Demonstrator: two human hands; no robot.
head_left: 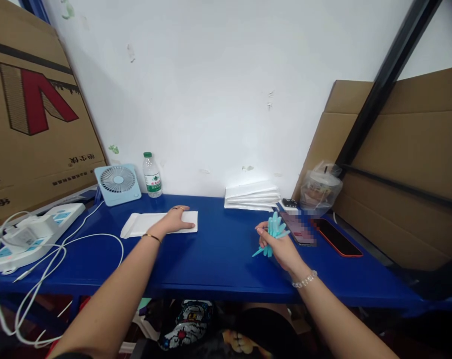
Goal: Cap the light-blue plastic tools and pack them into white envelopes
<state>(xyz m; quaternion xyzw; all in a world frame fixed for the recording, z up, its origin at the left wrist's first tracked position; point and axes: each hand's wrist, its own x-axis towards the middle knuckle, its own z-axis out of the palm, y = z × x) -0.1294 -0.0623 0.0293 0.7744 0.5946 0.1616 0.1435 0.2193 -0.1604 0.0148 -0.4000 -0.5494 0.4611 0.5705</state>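
Note:
My left hand (176, 219) lies over the right half of a flat white envelope (145, 224) on the blue table. Its thumb and fingers are spread across the envelope, with the thumb on its face and the fingertips by its far edge. My right hand (276, 244) is closed around a bunch of slim, pointed turquoise pieces (275, 227), held over the table. The pieces fan out above and below the fingers; their exact kind I cannot make out. Beyond the hands, against the wall, lies a stack of white envelopes (251, 195).
On the blue table (214, 259), a light-blue fan (117, 184) and a water bottle (152, 175) stand at the back left. A power strip (61, 214) with loose white cables is at the left. Two phones (338, 237) and a bagged cup (320, 187) sit right, beside cardboard (408, 174).

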